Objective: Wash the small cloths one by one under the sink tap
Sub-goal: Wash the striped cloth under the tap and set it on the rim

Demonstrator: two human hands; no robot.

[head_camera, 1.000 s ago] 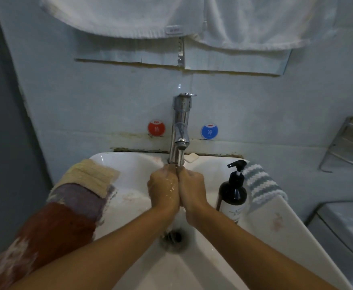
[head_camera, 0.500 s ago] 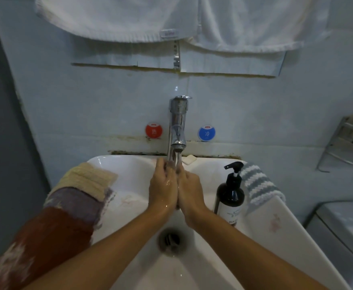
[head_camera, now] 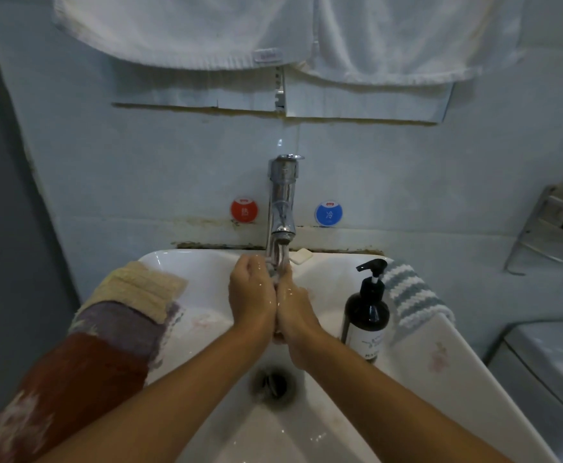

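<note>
Left hand and right hand press palm to palm under the running tap, fingers straight, holding nothing.

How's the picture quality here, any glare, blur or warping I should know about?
Head view: dim, bluish light; wide-angle warping bends the wall edges and sink rim; small glints on the tap and wet basin; the water stream blurs over the left hand and right hand.
</note>
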